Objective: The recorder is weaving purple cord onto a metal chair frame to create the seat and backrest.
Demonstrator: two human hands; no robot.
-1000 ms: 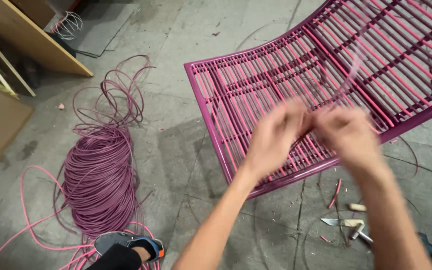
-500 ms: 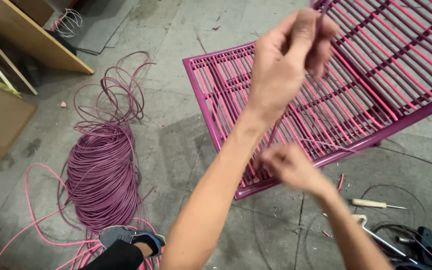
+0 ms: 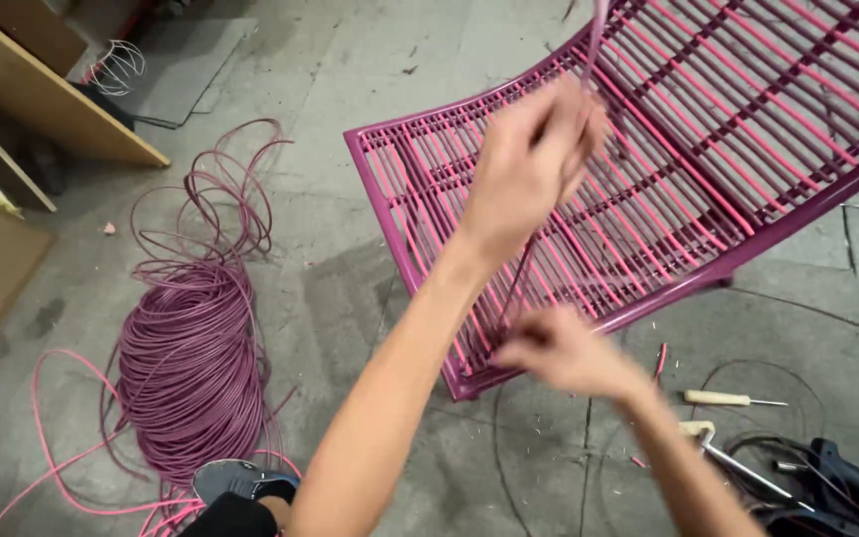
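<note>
Left hand [image 3: 534,164], raised toward twelve o'clock above the woven frame [image 3: 648,169], is closed around a pink-purple cord [image 3: 597,35]; the cord rises from the fist toward the upper edge of the view and also runs down from it toward the lower hand. Right hand [image 3: 564,350], at about five o'clock from the left hand, sits at the near edge of the frame beside its front corner; it is blurred, and whether its fingers pinch the cord cannot be told. The frame is a magenta metal seat laced with parallel pink and purple strands, curving upward toward one o'clock, and it rests on the grey concrete floor [image 3: 350,268]. At nine o'clock from the hands lies a large coil of purple cord [image 3: 186,373], with loose loops spreading toward eleven o'clock and pink strands trailing toward seven o'clock. A shoe [image 3: 241,480] shows at six o'clock, just beside the coil. Toward four o'clock lie an awl with a pale handle [image 3: 733,399], a second pale-handled tool [image 3: 718,447] and a dark power tool [image 3: 847,487] at the lower right corner. Wooden boards [image 3: 42,89] lean at ten o'clock.
</note>
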